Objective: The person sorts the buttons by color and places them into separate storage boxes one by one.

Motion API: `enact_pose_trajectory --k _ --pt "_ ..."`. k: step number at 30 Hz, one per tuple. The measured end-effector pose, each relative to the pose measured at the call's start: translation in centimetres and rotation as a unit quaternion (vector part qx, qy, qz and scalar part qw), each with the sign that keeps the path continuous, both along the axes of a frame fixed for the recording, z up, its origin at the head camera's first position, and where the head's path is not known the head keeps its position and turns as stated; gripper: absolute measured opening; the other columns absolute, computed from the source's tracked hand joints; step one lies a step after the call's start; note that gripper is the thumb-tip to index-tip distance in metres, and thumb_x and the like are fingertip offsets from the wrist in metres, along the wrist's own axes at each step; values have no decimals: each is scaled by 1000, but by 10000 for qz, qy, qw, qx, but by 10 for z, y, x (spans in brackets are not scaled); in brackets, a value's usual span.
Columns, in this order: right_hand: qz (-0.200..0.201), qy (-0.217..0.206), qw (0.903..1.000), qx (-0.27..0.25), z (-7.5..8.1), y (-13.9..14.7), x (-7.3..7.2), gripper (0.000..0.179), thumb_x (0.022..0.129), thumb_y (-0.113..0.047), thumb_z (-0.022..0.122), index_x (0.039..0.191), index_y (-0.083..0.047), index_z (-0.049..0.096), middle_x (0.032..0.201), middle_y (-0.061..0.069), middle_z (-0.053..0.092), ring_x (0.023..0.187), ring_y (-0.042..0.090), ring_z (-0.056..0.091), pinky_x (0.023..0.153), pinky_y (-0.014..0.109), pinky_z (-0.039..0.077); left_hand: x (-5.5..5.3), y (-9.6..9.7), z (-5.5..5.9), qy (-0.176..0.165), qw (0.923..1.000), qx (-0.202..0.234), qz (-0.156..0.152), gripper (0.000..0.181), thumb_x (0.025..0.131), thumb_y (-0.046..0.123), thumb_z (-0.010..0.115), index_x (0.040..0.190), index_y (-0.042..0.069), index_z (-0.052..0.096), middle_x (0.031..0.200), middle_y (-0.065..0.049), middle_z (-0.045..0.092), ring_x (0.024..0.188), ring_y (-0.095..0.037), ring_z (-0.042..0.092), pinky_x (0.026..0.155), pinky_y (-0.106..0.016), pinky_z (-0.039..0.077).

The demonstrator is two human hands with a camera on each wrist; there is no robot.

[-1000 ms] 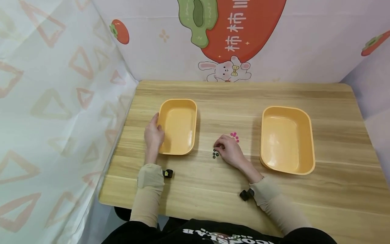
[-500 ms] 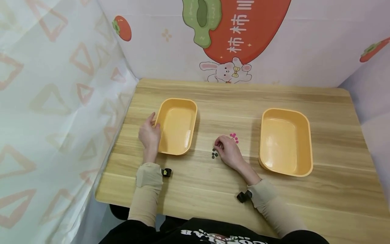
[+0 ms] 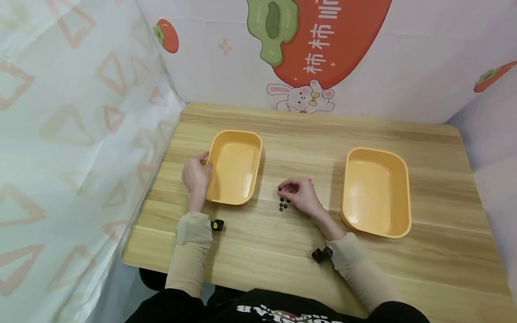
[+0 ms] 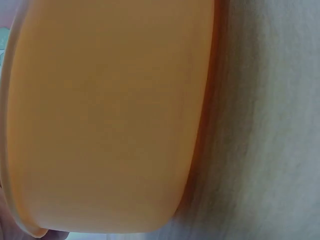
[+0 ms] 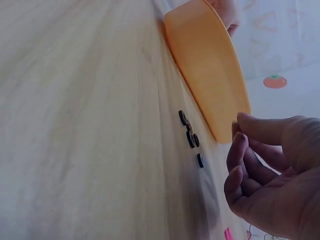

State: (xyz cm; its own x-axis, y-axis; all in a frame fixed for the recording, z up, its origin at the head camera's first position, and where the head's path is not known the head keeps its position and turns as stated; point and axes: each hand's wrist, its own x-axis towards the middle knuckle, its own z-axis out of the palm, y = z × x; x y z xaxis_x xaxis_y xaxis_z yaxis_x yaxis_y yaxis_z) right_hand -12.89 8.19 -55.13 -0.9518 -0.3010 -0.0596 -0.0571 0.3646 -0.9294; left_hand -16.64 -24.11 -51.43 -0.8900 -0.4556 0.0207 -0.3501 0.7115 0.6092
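Note:
At the left yellow plastic box, my left hand grips the left wall, thumb over the rim. The left wrist view is filled by that box's outer wall. Just right of the box, my right hand pinches a tiny dark piece, seemingly a black button, between thumb and fingertips, raised a little off the table. Below those fingers lie several small black buttons, seen edge-on as black buttons in the right wrist view. Small pink pieces are mostly hidden behind the right hand.
A second yellow box stands on the right of the wooden table. Both boxes have raised walls and look bare inside. A printed curtain hangs along the left and back edges.
The right hand has lifted slightly and shifted left, away from the black buttons, with a dark piece at its fingertips. The left hand stays at the left box. The head view has tilted slightly.

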Motion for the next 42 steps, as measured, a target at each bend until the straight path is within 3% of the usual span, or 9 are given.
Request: enact_pose_trajectory --k 9,10,11,16,17,19,25,31,42 --pt "57 682 9976 -99 13 -42 -18 13 95 -6 84 107 0 79 96 16 76 84 10 62 72 17 48 1 -2 0 -130 9999 -36 -29 41 100 10 70 140 17 76 124 -13 83 113 -41 80 92 -59 60" --pt "52 720 9972 -190 14 -49 -21 14 95 -5 83 107 1 79 96 17 76 83 10 61 72 17 48 -2 -9 -8 -87 9999 28 -74 40 100 13 71 139 19 77 121 -9 85 110 -37 81 90 -55 61" --pt "46 769 9966 -280 15 -55 -25 14 95 -4 83 107 2 79 95 17 75 82 10 60 72 17 48 -1 -9 -8 -101 9999 14 -83 40 100 13 72 139 19 77 121 -10 85 111 -37 81 90 -56 61" --pt "-149 804 9948 -602 14 -81 -37 12 95 -1 81 106 5 79 81 12 68 72 6 55 66 16 44 2 -8 -10 -147 9997 21 -183 39 101 13 73 140 17 77 121 -11 84 111 -37 81 91 -56 62" --pt "-199 797 9947 -624 14 -85 -39 12 95 -1 81 106 5 79 78 9 66 70 6 53 64 16 43 5 -2 -2 -192 9997 -48 -164 40 101 10 72 141 14 75 125 -15 83 114 -42 79 93 -60 61" --pt "-289 799 9945 -615 15 -92 -42 11 96 -2 81 106 3 80 72 4 61 65 6 50 60 17 39 6 -2 -3 -164 9997 -76 -192 40 101 9 73 141 14 75 125 -15 82 114 -42 79 92 -59 61" --pt "-412 1032 9923 -552 26 -104 -51 10 98 -5 81 107 0 81 68 -1 54 62 8 46 61 19 37 5 -3 -1 -146 9993 -206 -263 40 100 9 74 140 12 76 123 -16 83 113 -41 80 92 -59 61" --pt "-243 1243 9897 -662 38 -113 -56 10 98 -4 81 106 1 81 69 2 56 64 9 47 63 19 39 5 -2 4 -262 9986 -214 -412 41 100 10 74 142 12 74 123 -17 83 112 -42 79 91 -58 61" --pt "-50 1366 9884 -660 38 -116 -58 14 96 -1 81 109 4 81 71 8 59 64 9 47 63 19 39 5 1 4 -89 9973 -533 -507 43 100 11 74 143 13 74 122 -17 83 111 -45 79 90 -60 61"
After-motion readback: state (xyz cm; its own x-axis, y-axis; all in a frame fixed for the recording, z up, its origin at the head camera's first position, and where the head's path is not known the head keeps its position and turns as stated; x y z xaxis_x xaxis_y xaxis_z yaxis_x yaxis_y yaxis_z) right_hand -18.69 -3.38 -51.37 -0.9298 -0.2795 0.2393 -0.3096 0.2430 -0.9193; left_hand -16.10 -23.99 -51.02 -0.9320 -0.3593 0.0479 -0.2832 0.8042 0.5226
